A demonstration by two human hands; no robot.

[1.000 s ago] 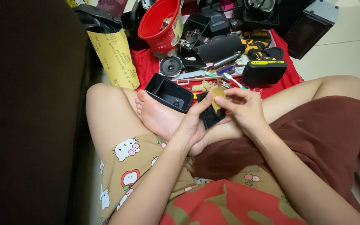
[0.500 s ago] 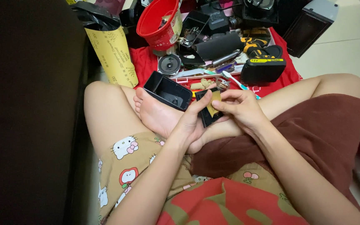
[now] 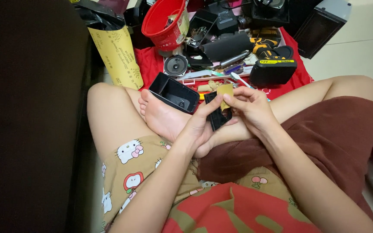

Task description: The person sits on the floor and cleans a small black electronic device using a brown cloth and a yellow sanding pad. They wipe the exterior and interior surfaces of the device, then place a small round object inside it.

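Black plastic, a small ribbed part (image 3: pixel 217 113), is sitting gripped in the left hand (image 3: pixel 197 131) above the crossed legs, while the right hand (image 3: pixel 250 108) is pinching a small tan scrap of sandpaper (image 3: pixel 225 92) against its upper edge. Just beside them an open black box (image 3: pixel 174 92) is leaning against the bare foot. Further out, a yellow sandpaper roll (image 3: pixel 116 55) with rows of dark print is standing beside a red bucket (image 3: pixel 164 21), and a black battery pack (image 3: pixel 273 69) bearing a narrow yellow label is lying on the red cloth (image 3: pixel 150 64).
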